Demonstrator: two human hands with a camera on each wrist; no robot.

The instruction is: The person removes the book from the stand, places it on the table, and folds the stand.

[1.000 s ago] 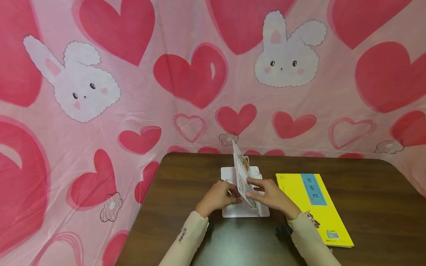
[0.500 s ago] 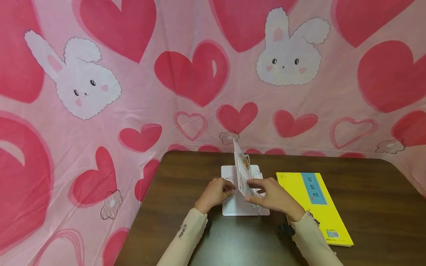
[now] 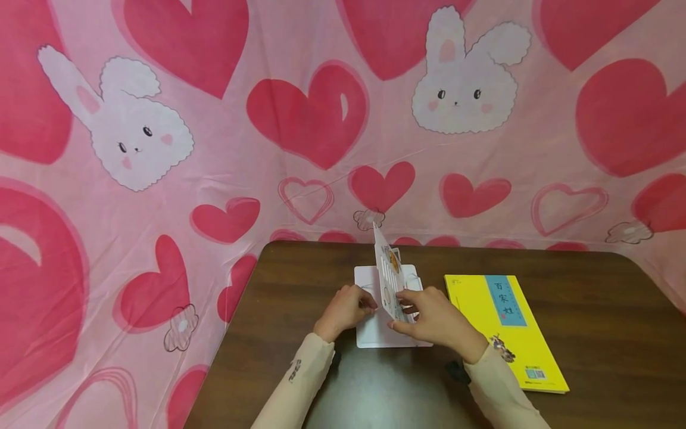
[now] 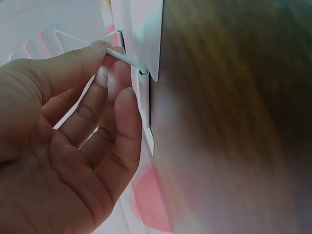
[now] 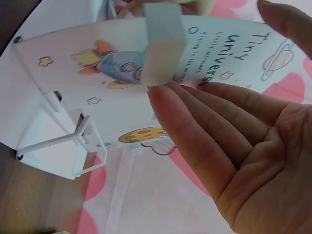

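Observation:
A white folding book stand stands on the table with its printed panel (image 3: pixel 389 268) raised nearly upright over a flat white base (image 3: pixel 386 341). On the panel, the right wrist view shows a cartoon rocket (image 5: pixel 119 69), planets and the words "Tiny universe". My left hand (image 3: pixel 347 310) is behind the panel, thumb and forefinger pinching a thin white wire support (image 4: pixel 127 59). My right hand (image 3: pixel 436 316) is at the printed face with long, straight fingers, fingertips right at a boxy white ledge (image 5: pixel 164 46); its thumb lies near the panel's edge.
Right of the stand lies a yellow book (image 3: pixel 482 328) with a blue title strip, beside my right forearm. The brown wooden table (image 3: pixel 300 268) ends at the back against a pink cloth (image 3: pixel 316 53) with hearts and rabbits.
My left hand has drawn back slightly from low by the panel's bottom to the wire behind it. The right hand stays at the panel, which keeps nearly the same tilt.

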